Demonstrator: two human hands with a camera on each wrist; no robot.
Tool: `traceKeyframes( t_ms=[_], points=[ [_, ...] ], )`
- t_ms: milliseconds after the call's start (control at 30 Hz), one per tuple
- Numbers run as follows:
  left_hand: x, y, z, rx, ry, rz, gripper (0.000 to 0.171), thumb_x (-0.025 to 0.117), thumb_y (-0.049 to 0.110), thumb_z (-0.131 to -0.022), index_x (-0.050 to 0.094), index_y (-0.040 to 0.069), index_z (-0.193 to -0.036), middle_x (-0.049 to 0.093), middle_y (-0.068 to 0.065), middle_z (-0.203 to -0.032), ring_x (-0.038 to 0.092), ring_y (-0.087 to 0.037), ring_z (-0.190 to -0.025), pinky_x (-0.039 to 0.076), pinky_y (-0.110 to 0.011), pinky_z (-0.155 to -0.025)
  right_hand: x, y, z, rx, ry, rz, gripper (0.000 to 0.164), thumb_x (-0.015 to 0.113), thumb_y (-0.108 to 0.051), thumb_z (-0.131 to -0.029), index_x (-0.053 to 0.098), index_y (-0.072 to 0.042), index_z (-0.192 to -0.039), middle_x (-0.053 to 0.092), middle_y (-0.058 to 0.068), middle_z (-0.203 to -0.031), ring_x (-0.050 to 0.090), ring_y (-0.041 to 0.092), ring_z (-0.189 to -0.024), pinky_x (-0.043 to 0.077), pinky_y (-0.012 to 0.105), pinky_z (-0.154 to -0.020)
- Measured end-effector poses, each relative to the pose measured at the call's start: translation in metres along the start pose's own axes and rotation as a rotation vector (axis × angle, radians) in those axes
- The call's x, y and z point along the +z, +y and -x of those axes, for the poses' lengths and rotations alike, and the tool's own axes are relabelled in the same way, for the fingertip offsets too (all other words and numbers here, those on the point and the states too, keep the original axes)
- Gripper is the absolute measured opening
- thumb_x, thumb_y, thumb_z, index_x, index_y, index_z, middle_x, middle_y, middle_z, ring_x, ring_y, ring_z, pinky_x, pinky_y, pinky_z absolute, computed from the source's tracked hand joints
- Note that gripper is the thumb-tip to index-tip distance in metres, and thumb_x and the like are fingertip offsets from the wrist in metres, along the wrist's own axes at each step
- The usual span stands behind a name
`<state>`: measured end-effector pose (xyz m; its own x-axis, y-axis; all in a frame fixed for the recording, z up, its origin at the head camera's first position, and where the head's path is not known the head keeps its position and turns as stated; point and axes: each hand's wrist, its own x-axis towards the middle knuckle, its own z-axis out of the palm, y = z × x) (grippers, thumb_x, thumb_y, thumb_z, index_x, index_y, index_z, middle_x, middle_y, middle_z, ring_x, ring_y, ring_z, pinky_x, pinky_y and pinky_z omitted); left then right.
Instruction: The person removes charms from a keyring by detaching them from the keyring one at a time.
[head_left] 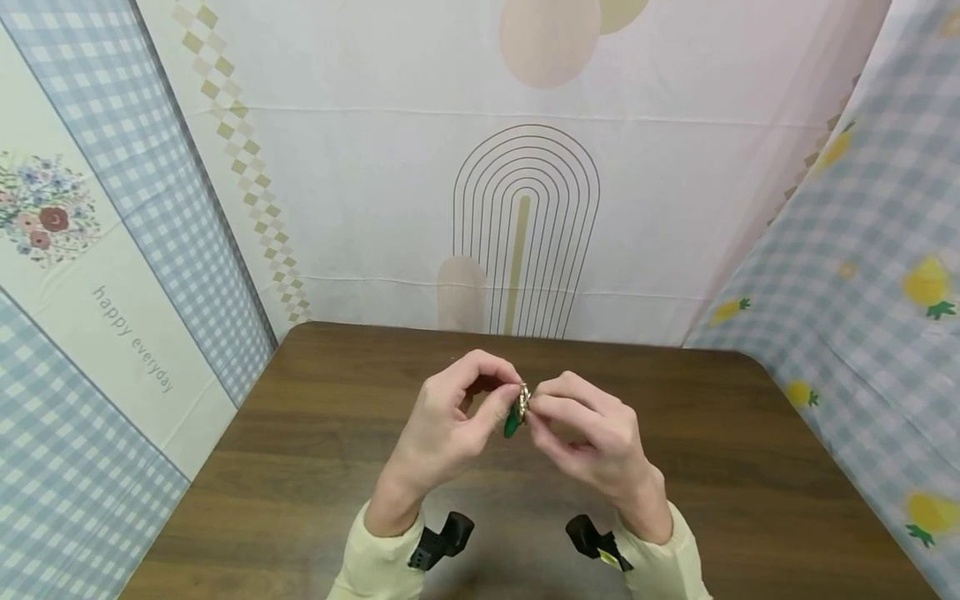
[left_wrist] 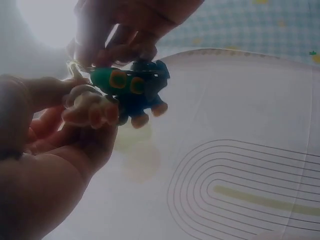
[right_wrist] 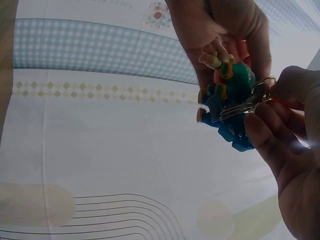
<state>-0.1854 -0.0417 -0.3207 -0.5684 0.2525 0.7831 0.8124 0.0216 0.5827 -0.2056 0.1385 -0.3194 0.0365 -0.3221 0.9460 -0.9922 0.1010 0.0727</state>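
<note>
Over the middle of the table, both hands meet at a small keychain with metal rings [head_left: 523, 402] and colourful toy charms. My left hand [head_left: 453, 421] pinches it between thumb and fingers, and a green charm [head_left: 512, 421] hangs under the fingertips. From the other side my right hand [head_left: 596, 429] pinches the metal part with thumb and forefinger. The left wrist view shows a green charm with orange patches [left_wrist: 102, 77] next to dark blue ones. In the right wrist view, several thin metal rings [right_wrist: 237, 111] lie across the blue charms, partly hidden by fingers.
Below the hands is a dark brown wooden table [head_left: 322, 467] with rounded far corners. A white patterned cloth [head_left: 360, 208] hangs behind it. Blue checked cloths hang at the left [head_left: 97, 108] and right [head_left: 862, 333]. Both wrists wear small black cameras over pale yellow sleeves.
</note>
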Motion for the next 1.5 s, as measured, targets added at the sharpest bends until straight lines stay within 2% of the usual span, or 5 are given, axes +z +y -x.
traceKeyframes(
  t_ms=[133, 367, 667, 1100, 1500],
  points=[
    [-0.001, 0.000, 0.000, -0.002, 0.013, -0.035, 0.010, 0.062, -0.001, -0.093, 0.063, 0.001, -0.102, 0.065, -0.010, -0.092, 0.062, -0.015, -0.079, 0.055, -0.023, -0.065, -0.001, -0.001, -0.004, -0.051, 0.010, 0.000, 0.014, 0.060, 0.001, -0.088, 0.068, 0.006, -0.078, 0.062, 0.012, -0.077, 0.055, 0.017, -0.067, 0.047, 0.018, -0.060],
    [-0.006, 0.001, -0.001, 0.056, -0.023, -0.173, 0.013, 0.063, 0.001, -0.093, 0.069, 0.005, -0.104, 0.068, -0.004, -0.095, 0.062, -0.010, -0.085, 0.053, -0.021, -0.073, -0.001, -0.002, -0.007, -0.118, -0.004, 0.029, 0.015, 0.057, 0.005, -0.089, 0.067, 0.009, -0.080, 0.061, 0.013, -0.079, 0.054, 0.020, -0.067, 0.047, 0.021, -0.060],
    [-0.003, -0.001, -0.002, 0.156, -0.015, -0.295, 0.012, 0.060, -0.002, -0.093, 0.064, 0.007, -0.100, 0.064, -0.003, -0.092, 0.059, -0.010, -0.084, 0.051, -0.018, -0.076, 0.006, -0.003, 0.001, 0.020, -0.042, 0.068, 0.017, 0.057, -0.007, -0.094, 0.063, 0.005, -0.083, 0.060, 0.012, -0.083, 0.057, 0.015, -0.070, 0.049, 0.020, -0.064],
    [0.004, 0.001, -0.003, 0.166, 0.066, -0.332, 0.010, 0.057, -0.003, -0.094, 0.062, 0.005, -0.097, 0.063, -0.005, -0.092, 0.058, -0.011, -0.082, 0.050, -0.018, -0.075, 0.011, -0.006, 0.002, 0.104, 0.007, 0.017, 0.015, 0.059, -0.006, -0.094, 0.063, 0.003, -0.083, 0.059, 0.008, -0.079, 0.052, 0.010, -0.067, 0.044, 0.014, -0.060],
    [0.009, 0.004, -0.001, 0.160, 0.076, -0.304, 0.012, 0.058, -0.006, -0.092, 0.061, 0.004, -0.100, 0.063, -0.006, -0.095, 0.060, -0.013, -0.084, 0.051, -0.017, -0.075, 0.006, -0.007, 0.000, 0.089, 0.016, -0.035, 0.013, 0.057, -0.003, -0.092, 0.062, 0.003, -0.082, 0.058, 0.008, -0.077, 0.052, 0.010, -0.067, 0.044, 0.015, -0.058]
  ],
)
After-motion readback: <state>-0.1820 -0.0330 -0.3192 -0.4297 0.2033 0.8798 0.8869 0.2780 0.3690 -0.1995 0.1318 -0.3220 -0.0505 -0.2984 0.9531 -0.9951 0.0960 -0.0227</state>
